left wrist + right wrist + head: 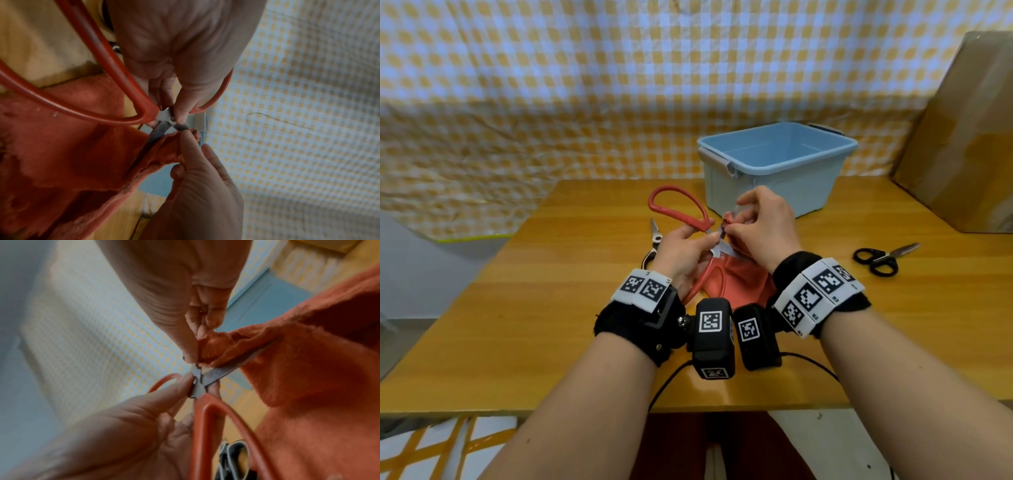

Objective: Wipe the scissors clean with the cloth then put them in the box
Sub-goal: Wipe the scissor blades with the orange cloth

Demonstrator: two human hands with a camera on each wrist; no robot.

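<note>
Red-handled scissors (678,209) (86,104) (207,418) are spread wide apart above the wooden table. My left hand (683,248) (174,68) (144,415) pinches them at the pivot, thumb on the rivet. My right hand (760,222) (197,186) (180,293) pinches a fold of the red cloth (736,281) (72,162) (298,369) against one blade close to the pivot. The rest of the cloth hangs down onto the table. The light blue box (777,164) stands just behind my hands, with nothing showing inside.
Black-and-white kitchen shears (654,243) (232,457) lie on the table left of my hands. Small black-handled scissors (883,258) lie at the right. A brown cardboard box (969,137) stands at the far right. A checked sheet hangs behind the table.
</note>
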